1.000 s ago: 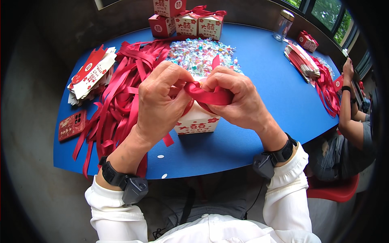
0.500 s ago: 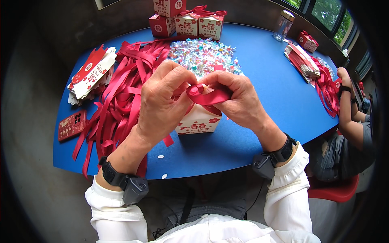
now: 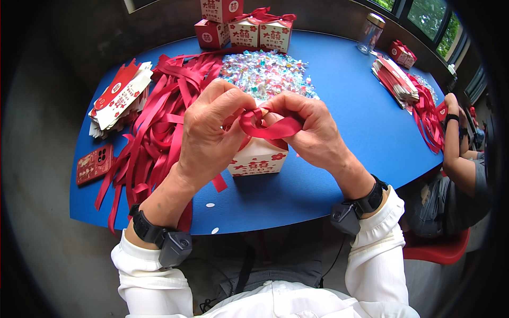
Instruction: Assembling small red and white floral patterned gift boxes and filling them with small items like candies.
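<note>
A white box with red print (image 3: 258, 160) stands on the blue table in front of me, partly covered by my hands. Over its top, my left hand (image 3: 214, 127) pinches a red ribbon (image 3: 278, 129). My right hand (image 3: 313, 127) grips the same ribbon from the other side, and a loop of it curves between the hands. The fingertips and the ribbon's crossing are partly hidden. One ribbon end hangs below my left hand beside the box.
Left lies a heap of red ribbons (image 3: 154, 132), with flat folded boxes (image 3: 119, 98) and a red phone (image 3: 94, 164) beyond it. Shiny wrapped pieces (image 3: 265, 71) are piled behind the box. Finished boxes (image 3: 275, 34) and a jar (image 3: 371, 33) stand farther back. A person's arm (image 3: 457, 143) is at right.
The ribbon loop between my hands has shifted slightly left and opened wider. The box has moved a touch to the left. Both hands keep their grip.
</note>
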### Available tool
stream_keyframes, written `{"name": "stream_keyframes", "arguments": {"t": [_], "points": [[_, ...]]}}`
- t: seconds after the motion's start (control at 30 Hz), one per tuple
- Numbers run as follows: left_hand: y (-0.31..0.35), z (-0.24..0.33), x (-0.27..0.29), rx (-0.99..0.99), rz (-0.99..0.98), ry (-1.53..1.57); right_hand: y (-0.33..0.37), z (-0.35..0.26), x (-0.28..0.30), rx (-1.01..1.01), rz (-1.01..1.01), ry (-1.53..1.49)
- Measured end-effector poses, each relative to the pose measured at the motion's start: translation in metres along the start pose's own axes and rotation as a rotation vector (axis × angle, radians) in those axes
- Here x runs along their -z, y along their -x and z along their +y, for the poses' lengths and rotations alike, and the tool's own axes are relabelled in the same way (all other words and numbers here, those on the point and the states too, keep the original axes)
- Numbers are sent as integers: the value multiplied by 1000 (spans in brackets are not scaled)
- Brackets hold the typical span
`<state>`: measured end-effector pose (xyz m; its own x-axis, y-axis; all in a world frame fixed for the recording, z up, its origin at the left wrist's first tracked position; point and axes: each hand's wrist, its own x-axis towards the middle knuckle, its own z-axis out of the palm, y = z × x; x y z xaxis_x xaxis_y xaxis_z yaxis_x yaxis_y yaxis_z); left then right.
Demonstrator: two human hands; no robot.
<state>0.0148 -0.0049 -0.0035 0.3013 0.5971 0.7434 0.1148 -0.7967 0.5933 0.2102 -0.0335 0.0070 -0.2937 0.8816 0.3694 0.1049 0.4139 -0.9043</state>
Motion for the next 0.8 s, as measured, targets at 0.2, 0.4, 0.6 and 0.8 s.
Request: {"name": "stream_keyframes", "arguments": {"t": [0.2,0.4,0.6,0.8], "points": [[0,2,3,4,-35,-40,0,1,6,-140,-31,-190],[-2,3,3,-7,-54,-49,1,0,14,-141,-88,-195],[-1,-1,1,6,-28,-29,0,-2,8,-93,-66,-122],[-1,2,3,14,-44,-43,-1,4,7,-3,-14,-118]]}}
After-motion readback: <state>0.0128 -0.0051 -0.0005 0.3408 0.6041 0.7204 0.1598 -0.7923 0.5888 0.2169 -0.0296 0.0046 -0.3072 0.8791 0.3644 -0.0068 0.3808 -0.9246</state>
